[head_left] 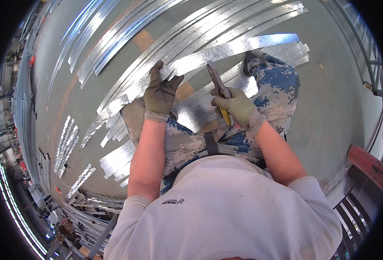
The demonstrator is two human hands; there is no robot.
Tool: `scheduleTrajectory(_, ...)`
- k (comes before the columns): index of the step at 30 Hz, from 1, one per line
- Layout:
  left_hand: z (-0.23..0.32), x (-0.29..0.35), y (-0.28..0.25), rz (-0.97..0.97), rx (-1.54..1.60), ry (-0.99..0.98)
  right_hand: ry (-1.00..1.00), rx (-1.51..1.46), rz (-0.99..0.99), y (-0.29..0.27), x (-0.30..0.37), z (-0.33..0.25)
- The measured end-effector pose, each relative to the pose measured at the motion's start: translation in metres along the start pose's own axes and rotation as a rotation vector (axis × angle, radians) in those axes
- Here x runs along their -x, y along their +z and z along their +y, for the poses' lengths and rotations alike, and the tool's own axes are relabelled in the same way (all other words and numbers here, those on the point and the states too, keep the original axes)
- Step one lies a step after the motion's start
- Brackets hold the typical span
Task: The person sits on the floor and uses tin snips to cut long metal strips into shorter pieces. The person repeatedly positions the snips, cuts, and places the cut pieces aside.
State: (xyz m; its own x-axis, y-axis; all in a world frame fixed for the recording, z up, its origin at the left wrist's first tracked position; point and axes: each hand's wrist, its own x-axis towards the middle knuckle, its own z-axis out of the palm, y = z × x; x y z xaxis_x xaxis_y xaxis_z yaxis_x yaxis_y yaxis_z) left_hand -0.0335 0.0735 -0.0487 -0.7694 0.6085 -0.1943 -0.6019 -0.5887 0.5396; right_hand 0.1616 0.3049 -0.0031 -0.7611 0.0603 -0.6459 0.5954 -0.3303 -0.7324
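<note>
My left hand, in a grey-green work glove, is turned palm up with the thumb and fingers apart. The near end of a long, shiny metal strip lies at these spread fingers; I cannot make out a firm grip on it. In my right hand, also gloved, is a pair of tin snips with a yellow handle. Their jaws point up and away, just below the strip's edge. Whether the jaws touch the strip is unclear. Beneath both hands, more flat metal pieces lie between my legs.
Long metal strips lie in rows on the green floor ahead. Shorter perforated pieces are at the left, near heaped scrap. A red cylinder and a slatted chair stand at the right.
</note>
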Motion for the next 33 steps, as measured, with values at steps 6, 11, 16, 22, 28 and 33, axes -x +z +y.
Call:
scheduleTrajectory(6, 0.005, 0.013, 0.013, -0.043, -0.04, 0.055, 0.042, -0.196, -0.056, 0.001, 0.023, -0.012)
scheduleTrajectory(11, 0.014, 0.023, -0.003, -0.048, 0.018, 0.075, 0.066, -0.55, -0.252, 0.014, 0.05, -0.026)
scheduleTrajectory(16, 0.021, 0.026, -0.006, -0.117, 0.101, 0.114, 0.072, -0.879, -0.568, 0.025, 0.049, -0.019)
scheduleTrajectory(22, 0.025, 0.025, -0.004, -0.153, 0.106, 0.115, 0.063, -1.064, -0.768, 0.034, 0.045, -0.009)
scheduleTrajectory(28, 0.017, 0.023, -0.011, -0.076, 0.046, 0.106, 0.048, -0.943, -0.63, 0.028, 0.037, -0.002)
scheduleTrajectory(33, 0.025, 0.021, -0.023, 0.011, -0.158, 0.236, 0.043, -0.607, -0.3, 0.007, 0.049, 0.007)
